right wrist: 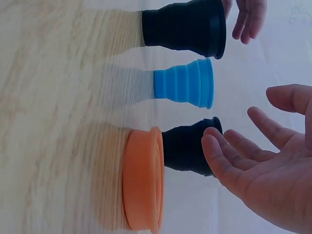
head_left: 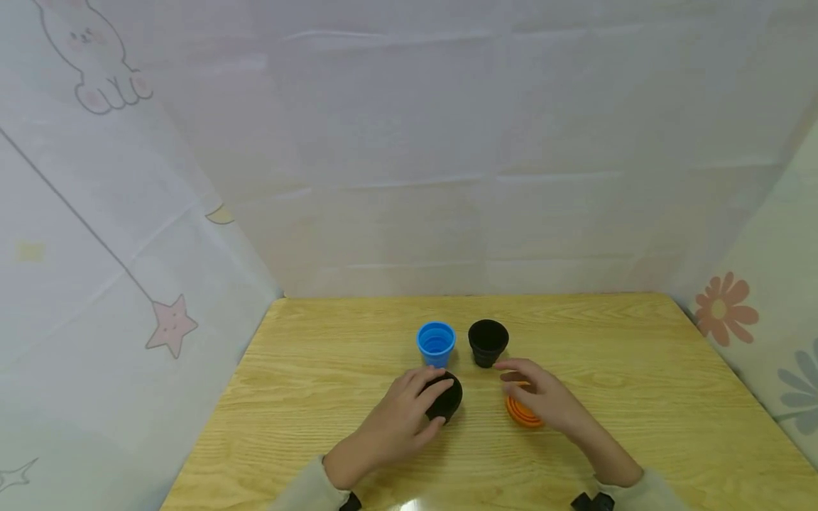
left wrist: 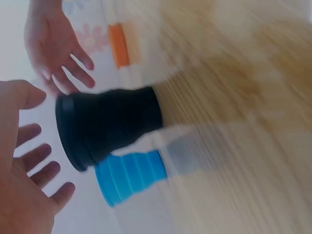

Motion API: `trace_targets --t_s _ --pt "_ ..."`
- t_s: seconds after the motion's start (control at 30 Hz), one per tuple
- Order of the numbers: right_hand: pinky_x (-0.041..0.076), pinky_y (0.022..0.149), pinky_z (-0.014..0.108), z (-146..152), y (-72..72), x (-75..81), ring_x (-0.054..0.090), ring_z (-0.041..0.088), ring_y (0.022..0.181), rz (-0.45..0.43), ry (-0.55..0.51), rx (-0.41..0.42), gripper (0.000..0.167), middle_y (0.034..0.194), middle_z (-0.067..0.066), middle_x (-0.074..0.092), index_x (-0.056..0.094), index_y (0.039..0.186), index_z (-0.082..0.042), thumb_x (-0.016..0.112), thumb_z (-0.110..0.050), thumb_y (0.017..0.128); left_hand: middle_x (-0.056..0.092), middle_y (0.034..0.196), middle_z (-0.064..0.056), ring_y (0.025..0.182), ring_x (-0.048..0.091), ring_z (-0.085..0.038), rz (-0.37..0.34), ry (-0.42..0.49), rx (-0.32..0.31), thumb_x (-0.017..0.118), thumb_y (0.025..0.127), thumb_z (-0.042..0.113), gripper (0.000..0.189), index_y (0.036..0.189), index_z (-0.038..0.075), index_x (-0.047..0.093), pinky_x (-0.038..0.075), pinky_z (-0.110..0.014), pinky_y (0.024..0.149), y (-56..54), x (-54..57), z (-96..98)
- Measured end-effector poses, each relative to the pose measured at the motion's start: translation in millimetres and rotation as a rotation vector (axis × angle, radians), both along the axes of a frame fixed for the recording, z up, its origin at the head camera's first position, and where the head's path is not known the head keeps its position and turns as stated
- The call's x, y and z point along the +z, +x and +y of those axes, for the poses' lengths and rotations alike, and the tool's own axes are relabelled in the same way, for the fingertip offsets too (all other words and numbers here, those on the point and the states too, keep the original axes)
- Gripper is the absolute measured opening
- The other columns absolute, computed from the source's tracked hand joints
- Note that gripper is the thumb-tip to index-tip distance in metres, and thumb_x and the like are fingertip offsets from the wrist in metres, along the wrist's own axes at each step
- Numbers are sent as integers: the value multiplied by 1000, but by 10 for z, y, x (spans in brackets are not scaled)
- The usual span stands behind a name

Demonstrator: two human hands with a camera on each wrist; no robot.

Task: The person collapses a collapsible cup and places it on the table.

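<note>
My left hand (head_left: 397, 417) hovers over the near black cup (head_left: 452, 403), fingers spread and loosely bent. In the left wrist view a gap shows between those fingers and the upright black cup (left wrist: 107, 122). My right hand (head_left: 542, 399) is held above a flat orange collapsible cup (head_left: 525, 417), which lies folded down on the table. Its fingers are relaxed with nothing between them, and the right wrist view shows them apart from the orange cup (right wrist: 142, 180). Behind the hands stand a ribbed blue cup (head_left: 437, 342) and a second black cup (head_left: 488, 342), both upright.
The cups are on a light wood-grain table (head_left: 307, 355). A pale cloth wall (head_left: 447, 213) rises along its back edge, and printed cloth closes off the left and right sides.
</note>
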State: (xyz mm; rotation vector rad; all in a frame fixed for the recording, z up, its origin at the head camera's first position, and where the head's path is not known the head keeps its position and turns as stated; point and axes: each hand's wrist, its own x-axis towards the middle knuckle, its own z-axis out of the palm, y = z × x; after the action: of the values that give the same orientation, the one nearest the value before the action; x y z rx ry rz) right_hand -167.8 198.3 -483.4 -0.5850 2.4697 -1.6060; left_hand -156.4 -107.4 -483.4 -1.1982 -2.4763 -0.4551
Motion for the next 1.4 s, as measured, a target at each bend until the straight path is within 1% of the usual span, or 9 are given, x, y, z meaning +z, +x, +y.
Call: trace_targets --t_s 0.1,0.2,0.33,0.43,0.63,0.87,1.07,1.27,1.4 --pt "54 99 39 -59 -15 -25 56 46 124 76 -9 25 37 141 18 54 57 139 -10 61 -15 103 48 150 -7 139 43 -26 9 -14 -12 74 92 30 59 145 13 52 44 -45 111 -15 -22 -97" --pt "56 94 32 -122 -19 -50 59 40 120 169 -12 54 38 139 20 55 56 139 -8 62 -13 102 48 150 -8 140 42 -25 3 -17 -19 76 91 28 60 145 13 53 43 -46 112 -22 -53 -193" --pt "58 91 34 -200 -12 -84 62 22 117 266 -12 69 38 138 20 55 57 138 -8 63 -9 100 49 150 -8 141 41 -24 2 -6 -20 79 89 26 63 144 13 53 43 -47 112 -27 -94 -301" --pt "59 90 38 -252 -1 -109 60 16 118 297 -6 75 40 138 19 55 56 139 -9 64 -6 100 50 148 -8 140 42 -25 21 7 -24 80 87 26 63 143 13 54 43 -48 112 -33 -119 -357" --pt "58 91 41 -344 28 -123 60 18 120 327 30 84 42 142 6 55 55 141 -16 65 -14 100 51 149 -7 140 44 -26 33 5 -31 77 90 27 60 144 13 54 41 -46 114 -67 -178 -416" --pt "58 92 45 -414 56 -131 57 36 123 364 69 123 48 148 15 49 54 141 -13 68 -4 96 49 151 -6 141 42 -25 23 -9 -29 76 91 29 60 145 15 54 40 -46 115 -92 -230 -439" --pt "57 94 45 -471 60 -143 54 36 128 344 101 158 51 151 17 45 52 144 -12 69 -7 96 50 151 -7 141 43 -26 41 -16 -32 78 89 29 62 144 16 54 43 -48 112 -108 -243 -444" --pt "56 96 46 -520 50 -166 49 36 136 335 184 167 54 155 15 42 51 146 -12 70 -14 96 51 150 -7 140 45 -28 50 -19 -54 80 88 27 62 144 15 55 45 -49 110 -138 -265 -437" --pt "54 99 46 -538 34 -178 47 34 139 348 229 178 54 156 15 41 50 148 -16 70 -18 97 49 152 -4 141 43 -26 38 -44 -45 79 89 28 63 145 18 53 45 -48 111 -148 -271 -427"
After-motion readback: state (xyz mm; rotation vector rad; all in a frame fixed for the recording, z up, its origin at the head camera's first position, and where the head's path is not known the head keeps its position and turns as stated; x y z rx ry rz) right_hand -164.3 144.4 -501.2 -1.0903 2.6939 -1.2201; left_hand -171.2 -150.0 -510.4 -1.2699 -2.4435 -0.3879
